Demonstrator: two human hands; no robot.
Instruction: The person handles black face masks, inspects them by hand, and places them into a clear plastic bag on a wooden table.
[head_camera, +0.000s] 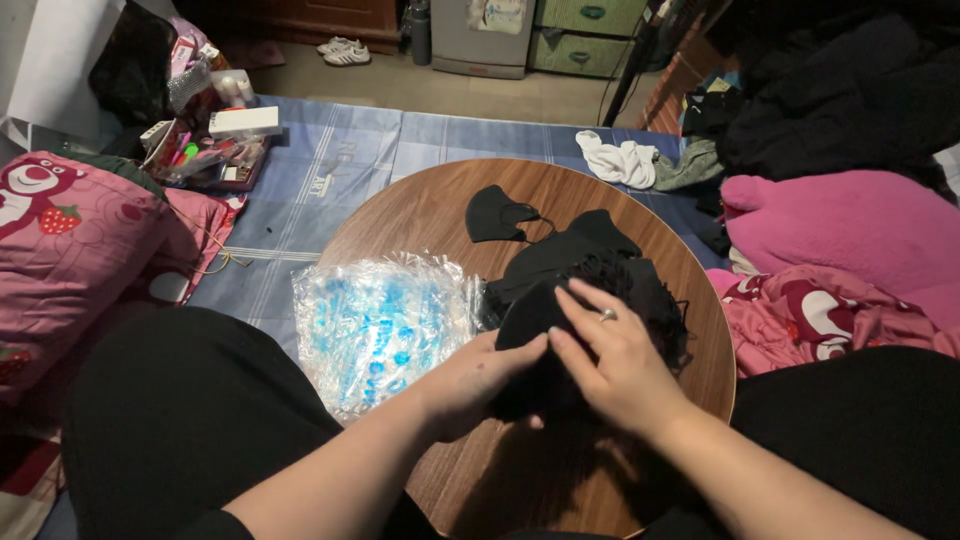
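Both hands are working one black cloth face mask (530, 330) at centre frame, on the near half of the round wooden table (430, 215). Left hand (478, 382) is coming in from lower centre, fingers curled under the mask's left edge, thumb lying on top. Right hand (612, 362) is lying flat over it, fingers spread, pressing down.

Handling, as I judge it: very light, soft, floppy, no stiffness, nothing fragile. Thin ear loops are likely snagging on neighbours, so pinching the body or folded edge looks safer than pulling a loop.

Pile of black masks (600, 262) is sitting just behind the hands, touching the held one. One single mask (497, 213) is lying apart, upper centre. Stack of clear plastic sleeves with blue print (378, 322) is overhanging the table's left edge, slippery-looking.

Open room: bare wood at upper left of the tabletop and along the near edge. Right rim is close to the pile; pink bedding (835, 300) is crowding the right.
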